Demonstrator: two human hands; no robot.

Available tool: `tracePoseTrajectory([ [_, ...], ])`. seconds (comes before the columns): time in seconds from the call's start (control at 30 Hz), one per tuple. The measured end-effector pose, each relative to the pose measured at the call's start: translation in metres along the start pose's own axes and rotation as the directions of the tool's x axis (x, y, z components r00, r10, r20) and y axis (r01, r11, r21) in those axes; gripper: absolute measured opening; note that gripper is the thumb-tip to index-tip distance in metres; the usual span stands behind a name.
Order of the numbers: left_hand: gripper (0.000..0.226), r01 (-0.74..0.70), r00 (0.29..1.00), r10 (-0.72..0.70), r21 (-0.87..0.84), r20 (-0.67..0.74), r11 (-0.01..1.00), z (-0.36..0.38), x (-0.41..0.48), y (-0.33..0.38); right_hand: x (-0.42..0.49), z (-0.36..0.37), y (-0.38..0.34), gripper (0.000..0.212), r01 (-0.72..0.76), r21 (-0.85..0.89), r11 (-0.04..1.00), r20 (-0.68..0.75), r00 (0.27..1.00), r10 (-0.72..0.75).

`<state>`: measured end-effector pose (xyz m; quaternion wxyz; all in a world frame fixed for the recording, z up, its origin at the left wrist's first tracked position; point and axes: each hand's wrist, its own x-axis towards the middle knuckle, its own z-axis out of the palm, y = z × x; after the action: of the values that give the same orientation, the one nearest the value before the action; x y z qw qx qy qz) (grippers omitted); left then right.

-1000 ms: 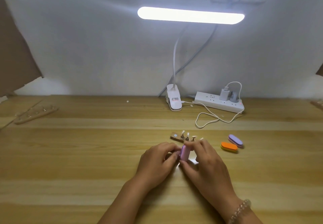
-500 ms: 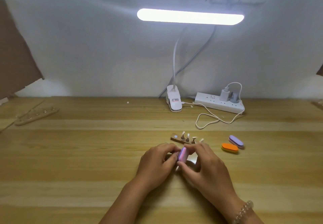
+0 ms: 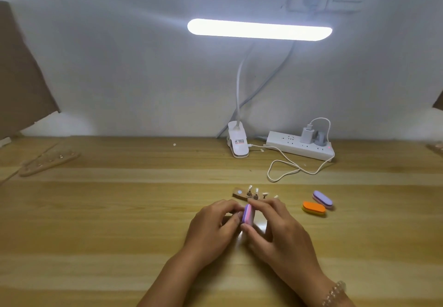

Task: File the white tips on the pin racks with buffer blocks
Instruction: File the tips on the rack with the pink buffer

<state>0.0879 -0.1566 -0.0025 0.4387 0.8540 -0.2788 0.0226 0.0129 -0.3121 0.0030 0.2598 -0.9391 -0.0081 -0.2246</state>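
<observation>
A small wooden pin rack (image 3: 241,192) with several white tips on pins lies on the table just beyond my hands. My right hand (image 3: 278,230) pinches a pink and purple buffer block (image 3: 247,213), held on edge between thumb and fingers. My left hand (image 3: 213,225) sits close against the block's left side with its fingers curled; what they hold is hidden behind the block. An orange buffer block (image 3: 313,208) and a purple buffer block (image 3: 322,199) lie to the right of the rack.
A second wooden pin rack (image 3: 49,160) lies at the far left. A clip lamp base (image 3: 237,143), a white power strip (image 3: 299,148) and a looped white cable (image 3: 285,167) sit at the back. The lamp bar (image 3: 259,30) glows overhead.
Both hands have stayed in place in front of the rack. The pink and purple block has shifted slightly between the fingers.
</observation>
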Motion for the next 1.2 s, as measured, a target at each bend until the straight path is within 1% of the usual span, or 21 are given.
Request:
tracePoseTrajectory([
  [0.07,0.013,0.004,1.0,-0.004,0.01,0.0,1.0,0.0004,-0.0001,0.0004,0.0024,-0.0013,0.0013,0.045,-0.054,0.007,0.999,-0.023,0.998,0.054],
  [0.1,0.012,0.002,1.0,-0.002,0.015,0.001,1.0,0.0005,-0.0001,0.0001,0.0023,-0.0014,0.0006,0.045,-0.052,-0.016,0.999,-0.03,0.998,0.051],
  [0.17,0.014,-0.004,1.0,0.004,0.01,0.0,1.0,0.0001,-0.0005,-0.0008,-0.0002,-0.001,-0.0021,0.046,0.001,-0.052,0.999,-0.004,1.0,-0.002],
  [0.23,0.016,-0.008,1.0,0.008,0.0,-0.006,1.0,-0.0005,-0.0008,-0.0006,-0.0021,-0.0014,-0.0034,0.044,0.026,-0.032,0.999,0.024,0.999,-0.026],
  [0.3,0.015,-0.011,1.0,0.011,0.003,-0.006,1.0,-0.0001,-0.0007,0.001,0.0018,-0.002,-0.0001,0.041,-0.033,0.012,0.999,-0.008,0.999,0.033],
  [0.33,0.015,-0.013,1.0,0.013,0.006,-0.004,1.0,0.0001,-0.0007,0.0014,0.0036,-0.0017,0.0014,0.04,-0.06,0.013,0.998,-0.026,0.998,0.061],
  [0.37,0.015,-0.014,1.0,0.014,0.009,-0.002,1.0,0.0006,-0.0008,0.0014,0.0038,-0.0017,0.0009,0.041,-0.059,-0.003,0.998,-0.038,0.998,0.059],
  [0.47,0.015,-0.01,1.0,0.01,-0.004,-0.001,1.0,-0.0008,-0.0013,0.0,-0.0011,-0.0007,-0.0041,0.047,0.028,-0.036,0.999,-0.002,1.0,-0.028],
  [0.5,0.016,-0.009,1.0,0.009,-0.005,-0.004,1.0,-0.0011,-0.0014,0.0002,-0.0023,-0.0008,-0.0045,0.047,0.035,-0.029,0.999,0.01,0.999,-0.035],
  [0.57,0.016,-0.01,1.0,0.01,0.012,-0.013,1.0,-0.0007,-0.0011,0.0012,0.0008,-0.0014,-0.0011,0.044,-0.009,-0.002,1.0,-0.01,1.0,0.009],
  [0.63,0.014,-0.012,1.0,0.012,0.024,-0.019,1.0,-0.0004,-0.0012,0.0012,0.003,-0.0007,-0.0003,0.044,-0.038,-0.018,0.999,-0.035,0.999,0.037],
  [0.7,0.016,-0.01,1.0,0.01,0.014,-0.019,1.0,-0.0012,-0.0018,0.0007,0.0007,0.0009,-0.0019,0.047,0.014,-0.057,0.998,-0.018,1.0,-0.015],
  [0.77,0.017,-0.009,1.0,0.009,0.006,-0.013,1.0,-0.0012,-0.0018,0.0014,-0.0018,0.0003,-0.0024,0.048,0.043,-0.021,0.999,0.014,0.999,-0.043],
  [0.83,0.016,-0.014,1.0,0.015,0.02,-0.019,1.0,-0.0003,-0.0015,0.0024,0.001,-0.0007,0.0014,0.044,-0.008,0.038,0.999,-0.004,1.0,0.009],
  [0.9,0.015,-0.02,0.999,0.021,0.015,-0.03,1.0,0.0005,-0.0011,0.0027,0.004,-0.0007,0.0021,0.041,-0.05,0.032,0.998,-0.027,0.998,0.05],
  [1.0,0.018,-0.022,0.999,0.02,-0.045,-0.047,0.999,0.0008,-0.0007,0.0009,0.0006,0.0003,-0.0033,0.043,0.022,-0.018,1.0,-0.046,0.999,-0.023],
  [1.07,0.015,-0.017,0.998,0.012,-0.083,-0.054,0.996,0.001,-0.0007,-0.0002,-0.0008,-0.0011,-0.0045,0.044,0.024,0.027,0.999,-0.075,0.997,-0.022],
  [1.13,0.007,-0.011,0.999,0.005,-0.116,-0.054,0.993,0.0021,-0.0006,-0.0006,0.0022,-0.0043,-0.0017,0.041,-0.03,0.145,0.989,-0.177,0.983,0.056],
  [1.2,0.009,-0.003,0.996,-0.012,-0.161,-0.089,0.987,0.0033,0.0002,-0.0007,0.0065,-0.0082,0.0027,0.034,-0.079,0.267,0.96,-0.286,0.945,0.157],
])
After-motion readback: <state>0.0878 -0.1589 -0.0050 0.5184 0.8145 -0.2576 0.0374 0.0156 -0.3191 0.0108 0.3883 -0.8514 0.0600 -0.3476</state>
